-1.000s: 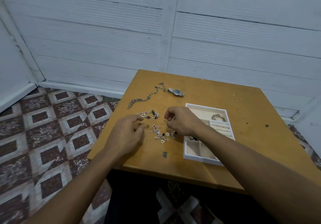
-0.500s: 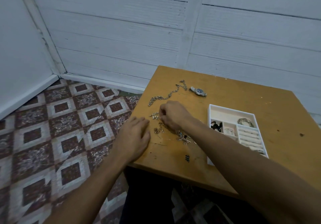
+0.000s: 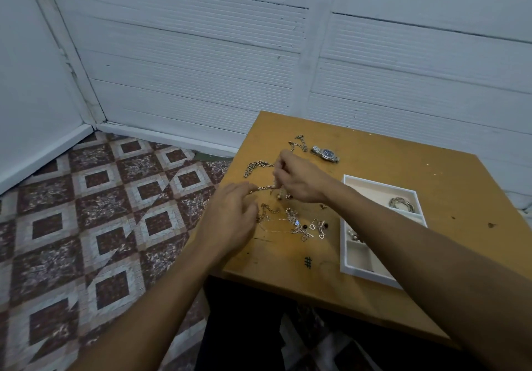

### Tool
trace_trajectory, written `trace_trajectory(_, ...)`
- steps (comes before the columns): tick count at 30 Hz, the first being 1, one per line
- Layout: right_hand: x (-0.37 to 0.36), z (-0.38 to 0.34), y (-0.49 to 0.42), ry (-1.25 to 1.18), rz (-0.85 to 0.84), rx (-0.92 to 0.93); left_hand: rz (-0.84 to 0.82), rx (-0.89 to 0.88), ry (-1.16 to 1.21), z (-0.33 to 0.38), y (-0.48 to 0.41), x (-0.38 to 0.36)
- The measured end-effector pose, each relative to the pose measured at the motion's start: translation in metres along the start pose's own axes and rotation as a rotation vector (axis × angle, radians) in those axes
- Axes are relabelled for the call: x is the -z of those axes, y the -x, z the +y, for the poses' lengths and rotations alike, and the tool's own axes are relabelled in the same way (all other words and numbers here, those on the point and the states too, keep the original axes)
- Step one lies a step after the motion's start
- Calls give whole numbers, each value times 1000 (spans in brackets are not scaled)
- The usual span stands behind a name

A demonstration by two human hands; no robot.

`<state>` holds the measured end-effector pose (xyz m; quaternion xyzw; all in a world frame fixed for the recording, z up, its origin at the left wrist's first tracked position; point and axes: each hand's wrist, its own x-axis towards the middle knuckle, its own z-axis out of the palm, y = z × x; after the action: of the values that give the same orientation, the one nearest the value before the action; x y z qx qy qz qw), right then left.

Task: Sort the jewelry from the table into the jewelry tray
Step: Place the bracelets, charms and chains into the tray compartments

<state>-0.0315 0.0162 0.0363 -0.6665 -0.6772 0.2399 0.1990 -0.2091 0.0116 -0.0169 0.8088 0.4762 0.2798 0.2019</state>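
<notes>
On the orange-brown wooden worktop (image 3: pixel 403 152), the right hand (image 3: pixel 302 179) pinches a short metal link chain (image 3: pixel 265 188) in curled fingers. The left hand (image 3: pixel 230 218) has loosely bent fingers at the chain's other end; whether they grip it is unclear. Small loose earrings and pendants (image 3: pixel 302 225) lie between the hands and the white compartmented jewelry tray (image 3: pixel 342 249).

Both bare forearms reached forward, the right crossing in from the lower right. The right hand (image 3: pixel 302 182) was knuckles-up with its fingers curled, pinching 1 end of a short chain (image 3: pixel 264 188). The left hand (image 3: pixel 230 218) sat near it, fingers loosely bent, fingertips at the chain's other end, grip unclear
</notes>
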Motion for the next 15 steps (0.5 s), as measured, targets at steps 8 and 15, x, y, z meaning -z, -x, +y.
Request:
trace_trajectory(8,34,-1,23,-307,-12,-117,6,75,229,43,-15,-8)
trace_trajectory(15,65,10,65,-327,-27,-169,-92,207,600,85,-25,-36)
